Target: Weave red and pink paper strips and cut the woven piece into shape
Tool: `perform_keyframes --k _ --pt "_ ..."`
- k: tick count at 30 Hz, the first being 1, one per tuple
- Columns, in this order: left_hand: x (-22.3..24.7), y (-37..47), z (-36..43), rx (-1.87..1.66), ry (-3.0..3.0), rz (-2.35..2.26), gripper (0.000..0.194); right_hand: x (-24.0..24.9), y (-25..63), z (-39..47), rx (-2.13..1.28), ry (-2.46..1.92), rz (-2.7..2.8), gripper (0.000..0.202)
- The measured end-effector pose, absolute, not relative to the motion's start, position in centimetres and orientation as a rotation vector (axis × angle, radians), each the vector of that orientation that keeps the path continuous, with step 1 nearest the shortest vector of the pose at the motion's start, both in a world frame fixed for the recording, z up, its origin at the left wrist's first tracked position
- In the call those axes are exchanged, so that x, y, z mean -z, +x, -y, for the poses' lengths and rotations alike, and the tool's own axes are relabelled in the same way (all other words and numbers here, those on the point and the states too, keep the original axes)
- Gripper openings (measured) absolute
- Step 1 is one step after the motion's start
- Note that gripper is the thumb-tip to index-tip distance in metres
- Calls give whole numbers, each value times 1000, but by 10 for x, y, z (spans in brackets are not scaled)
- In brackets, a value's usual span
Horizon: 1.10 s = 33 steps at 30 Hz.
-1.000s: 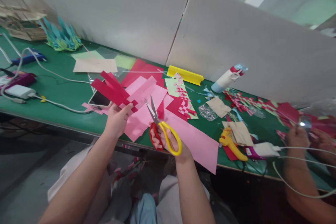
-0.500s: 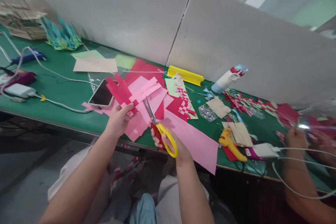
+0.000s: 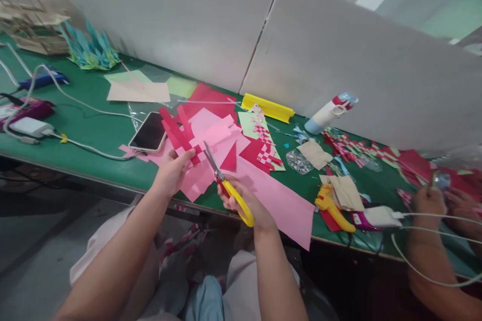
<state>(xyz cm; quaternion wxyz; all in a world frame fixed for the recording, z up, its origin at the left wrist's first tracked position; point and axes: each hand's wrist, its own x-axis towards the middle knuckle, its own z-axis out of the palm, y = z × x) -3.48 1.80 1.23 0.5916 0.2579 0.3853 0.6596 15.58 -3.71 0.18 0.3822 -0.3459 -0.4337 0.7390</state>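
Note:
My left hand [image 3: 172,168] pinches a woven piece of red and pink paper strips [image 3: 181,133], its loose ends spreading up and to the right. In my right hand [image 3: 241,198] is a pair of scissors [image 3: 214,160] with one yellow and one red handle. The blades point up and left, nearly closed, with their tips close to the woven paper beside my left thumb. Beneath both hands lie pink paper sheets [image 3: 280,200] and red paper [image 3: 229,159]. A finished-looking red and pink woven strip [image 3: 263,133] rests on pale green paper to the right.
A phone [image 3: 148,132] lies left of the papers, with white cables and power banks further left. To the right are a water bottle [image 3: 327,114], a yellow glue gun [image 3: 333,205] and a bag of beads [image 3: 298,160]. Another person's hands [image 3: 429,200] work at the far right.
The scissor blades have come closer together and my right fingers have closed on the handles. The pink strip ends have shifted slightly. My left hand keeps its pinch.

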Motion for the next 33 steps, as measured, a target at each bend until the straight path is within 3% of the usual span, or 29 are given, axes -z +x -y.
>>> perform_keyframes --k 6,28,33 --pt "-12 -36 -18 -1564 592 -851 28 6 154 34 -1896 -885 1107 56" --pt "-20 -41 -12 -1500 430 -816 30 -15 156 39 -1865 -858 1164 47" --pt "-18 -45 -13 -1457 444 -772 27 -12 158 37 -1894 -873 1196 54"
